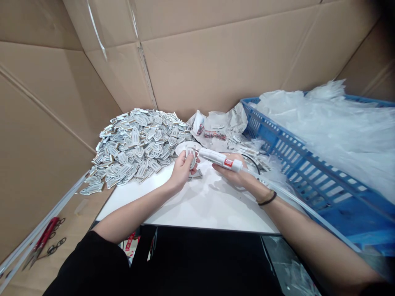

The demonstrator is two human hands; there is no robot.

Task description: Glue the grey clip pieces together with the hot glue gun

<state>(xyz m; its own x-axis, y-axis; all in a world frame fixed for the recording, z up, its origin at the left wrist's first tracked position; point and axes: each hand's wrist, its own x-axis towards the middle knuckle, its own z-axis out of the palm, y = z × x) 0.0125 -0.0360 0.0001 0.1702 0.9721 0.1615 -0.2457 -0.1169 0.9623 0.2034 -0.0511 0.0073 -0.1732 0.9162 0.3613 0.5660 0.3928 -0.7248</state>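
Observation:
My left hand (182, 169) pinches a small grey-and-white part (190, 155) above the white table (210, 205). In my right hand (231, 172) lies a white pen-like tool (216, 157) with a red label, its thin tip pointing left and close to the held part. A hose or cord runs from the tool's rear toward the lower right. Just behind my left hand is a round white disc (182, 146). Another small part (196, 175) rests on the table between my hands. A large pile of similar parts (135, 144) stands at the back left.
A blue basket (274, 133) heaped with clear plastic bags (333, 123) fills the right side. Crumpled packaging (237, 117) and loose pieces lie at the back. Red-handled snips (47, 234) are at the lower left. Cardboard walls (216, 61) enclose the table.

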